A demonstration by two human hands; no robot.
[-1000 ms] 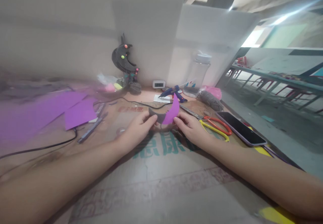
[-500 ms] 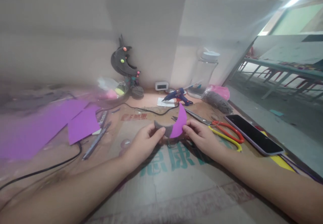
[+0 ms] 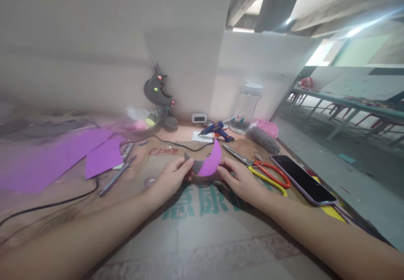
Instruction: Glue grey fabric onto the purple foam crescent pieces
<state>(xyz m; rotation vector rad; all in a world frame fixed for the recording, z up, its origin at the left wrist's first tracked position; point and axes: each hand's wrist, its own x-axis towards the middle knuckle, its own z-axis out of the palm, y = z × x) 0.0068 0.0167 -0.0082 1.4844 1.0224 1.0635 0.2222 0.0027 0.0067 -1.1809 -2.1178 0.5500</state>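
Note:
Between my hands is a small crescent moon, its left part dark grey and its right part covered by purple paper [image 3: 211,162]. My left hand [image 3: 173,175] pinches the grey end between thumb and fingers. At the purple side, my right hand [image 3: 240,181] has its thumb and fingertips closed on the edge; the fingers behind are partly hidden. The crescent is held just above a cardboard sheet [image 3: 189,238] with green lettering. Just beyond it, a blue glue gun [image 3: 213,128] rests on a white card. Scissors [image 3: 269,175] with red and yellow handles lie by my right hand.
A phone [image 3: 303,179] lies at the right edge. Purple sheets [image 3: 104,156], a pen [image 3: 116,175] and a black cord [image 3: 50,206] are on the left. Behind stand a dark moon decoration [image 3: 154,91], a small clock [image 3: 199,117], a clear bottle [image 3: 248,105] and grey yarn [image 3: 263,139].
The camera view has shifted down and back up, moving the whole scene in the picture. Both hands keep the crescent, which has tilted slightly.

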